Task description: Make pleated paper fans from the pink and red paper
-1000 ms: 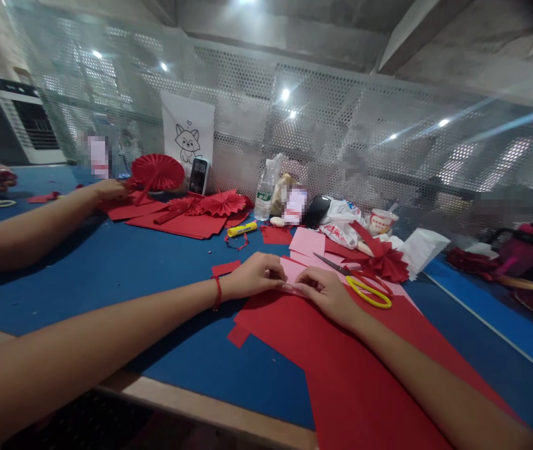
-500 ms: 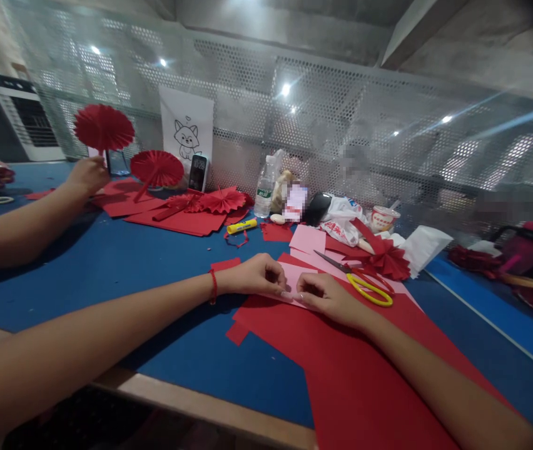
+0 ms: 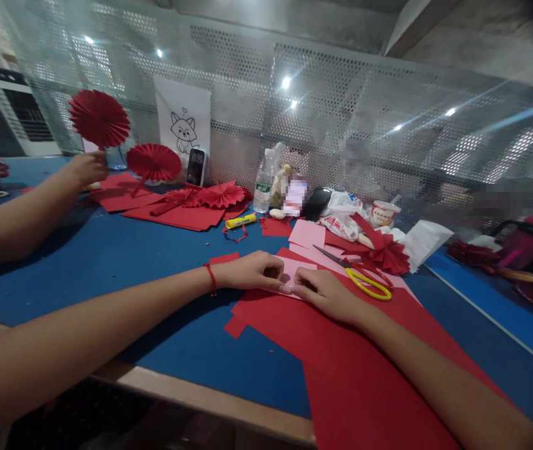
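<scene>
A small sheet of pink paper point(image 3: 300, 270) lies over red paper, its near edge pinched in both of my hands. My left hand point(image 3: 261, 270), with a red cord bracelet at the wrist, closes its thumb and fingers on that edge. Close against it, my right hand point(image 3: 325, 290) grips the same edge, fingertips nearly touching the left ones. Large red sheets point(image 3: 365, 381) spread beneath my right forearm. Just beyond the right hand rest scissors point(image 3: 367, 282) with a yellow and a red handle loop, their blades slightly apart.
At left, another person's hand point(image 3: 89, 167) holds up a round red paper fan point(image 3: 99, 119). A second fan point(image 3: 154, 162), a yellow glue stick point(image 3: 241, 221), a water bottle point(image 3: 263, 184), a phone point(image 3: 196, 166) and a plastic bag point(image 3: 343, 215) stand or lie along the back.
The view has shifted slightly. My fingertips have drawn a little closer together on the pink paper. The other person's fan has turned to show more of its face.
</scene>
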